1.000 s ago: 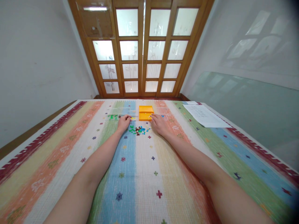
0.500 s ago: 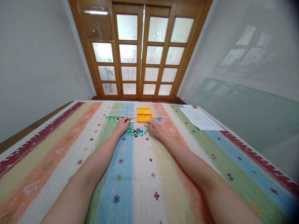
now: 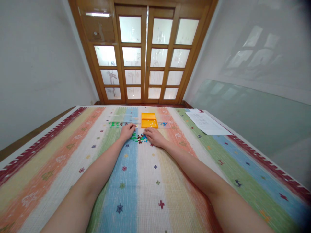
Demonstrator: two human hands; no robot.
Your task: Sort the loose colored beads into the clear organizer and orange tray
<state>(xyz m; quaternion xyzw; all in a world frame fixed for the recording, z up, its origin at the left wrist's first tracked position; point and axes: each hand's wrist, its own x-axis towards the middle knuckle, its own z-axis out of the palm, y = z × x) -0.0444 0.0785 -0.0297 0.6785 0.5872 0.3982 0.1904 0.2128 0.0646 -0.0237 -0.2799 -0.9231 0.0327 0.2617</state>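
A small pile of loose plastic pieces (image 3: 140, 139) in green, brown and blue lies on the tablecloth between my hands. My right hand (image 3: 155, 136) is over the pile's right side, fingers stretched leftward and a little bent above the pieces. At the pile's upper left, my left hand (image 3: 127, 132) rests with curled fingers and the thumb close to them. Whatever is between those fingers is too small to make out. Just beyond, an open yellow box (image 3: 149, 116) holds a few whitish pieces. Clear trays flank it, with green pieces (image 3: 113, 124) at left and blue pieces (image 3: 163, 124) at right.
A striped, patterned tablecloth (image 3: 147, 181) covers the table. Printed white paper (image 3: 207, 123) lies at the far right. Behind the table's far edge stand wooden doors with glass panes (image 3: 133, 56). A glass sheet (image 3: 243, 106) leans along the right wall.
My right hand has moved left, from the whitish pieces at the pile's right edge to over the pile. My left hand stays nearly in place. The view has shifted slightly.
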